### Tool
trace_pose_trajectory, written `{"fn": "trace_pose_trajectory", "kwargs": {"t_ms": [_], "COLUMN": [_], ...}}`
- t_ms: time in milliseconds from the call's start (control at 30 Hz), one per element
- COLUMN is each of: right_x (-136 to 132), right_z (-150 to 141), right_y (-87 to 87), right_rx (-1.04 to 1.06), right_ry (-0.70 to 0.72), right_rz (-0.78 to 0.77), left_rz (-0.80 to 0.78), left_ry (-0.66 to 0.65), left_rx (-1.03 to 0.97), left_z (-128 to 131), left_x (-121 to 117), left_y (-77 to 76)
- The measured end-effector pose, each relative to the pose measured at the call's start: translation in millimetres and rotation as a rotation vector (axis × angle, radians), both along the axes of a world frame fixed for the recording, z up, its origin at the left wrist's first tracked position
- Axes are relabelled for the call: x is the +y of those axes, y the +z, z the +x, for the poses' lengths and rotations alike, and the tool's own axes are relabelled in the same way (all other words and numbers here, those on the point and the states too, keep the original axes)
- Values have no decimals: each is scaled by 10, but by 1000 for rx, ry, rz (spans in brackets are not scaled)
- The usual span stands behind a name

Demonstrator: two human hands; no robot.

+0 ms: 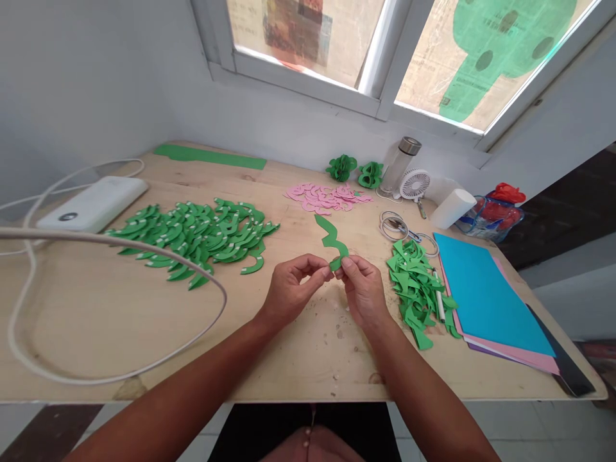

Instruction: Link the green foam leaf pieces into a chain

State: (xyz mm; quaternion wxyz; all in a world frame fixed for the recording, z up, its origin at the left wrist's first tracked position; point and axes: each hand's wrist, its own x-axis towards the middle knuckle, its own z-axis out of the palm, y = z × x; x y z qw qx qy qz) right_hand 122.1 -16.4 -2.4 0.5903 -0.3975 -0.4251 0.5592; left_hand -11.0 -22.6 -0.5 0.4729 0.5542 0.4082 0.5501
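Observation:
Between both hands, above the middle of the table, is a wavy strip of green paper. My left hand is closed, thumb and fingers pinching the strip's lower left end. My right hand pinches the same strip just beside it, thumb on top. The strip's free upper part points away from me. Left of my hands lies a big pile of curved green paper pieces, several with small white patches. To the right sits a heap of green paper scraps, with a white pen lying on it.
Pink paper cutouts and two green paper balls are at the back. Tape rolls, a bottle, a small fan and blue paper sheets are to the right. A white power bank and looping cable occupy the left.

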Motion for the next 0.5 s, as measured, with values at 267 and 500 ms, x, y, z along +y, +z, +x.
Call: {"fn": "trace_pose_trajectory", "kwargs": {"t_ms": [267, 500], "right_x": [-1, -4], "right_z": [-2, -4], "right_y": [-31, -39], "right_rx": [4, -22], "right_ry": [10, -2], "right_rz": [-6, -17], "left_rz": [-27, -42], "left_ry": [-8, -10], "left_rx": [-27, -23], "left_z": [-1, -2], "left_x": [8, 6], "left_y": [11, 17]}}
